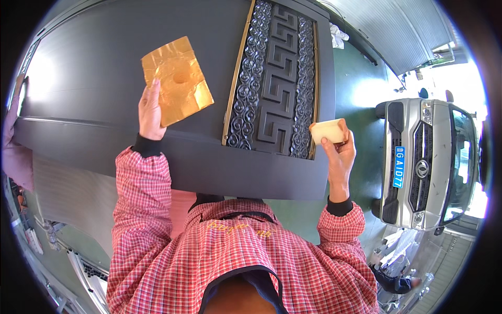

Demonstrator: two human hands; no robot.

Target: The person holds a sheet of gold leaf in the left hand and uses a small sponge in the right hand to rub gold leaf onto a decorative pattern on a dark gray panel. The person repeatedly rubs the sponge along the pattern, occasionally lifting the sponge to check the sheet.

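Observation:
My left hand (150,114) grips the lower left edge of a creased gold foil sheet (183,91), its thumb lying on the face of the sheet. The sheet is held over a large dark grey door panel (120,89). At the panel's right edge, my right hand (341,159) pinches a small cream sponge-like block (325,133) with orange-brown stained corners. Between the two hands runs the panel's decorative strip (277,78), with raised Greek-key and scroll patterns. Narrow gold trim (238,78) borders it. My fingers behind the sheet and block are partly hidden.
A silver vehicle (418,162) stands to the right on the green floor (361,110). Another person's pink clothing (18,162) shows at the far left edge. At lower right is another person's dark sleeve (392,281), near stacked metal pieces (400,251).

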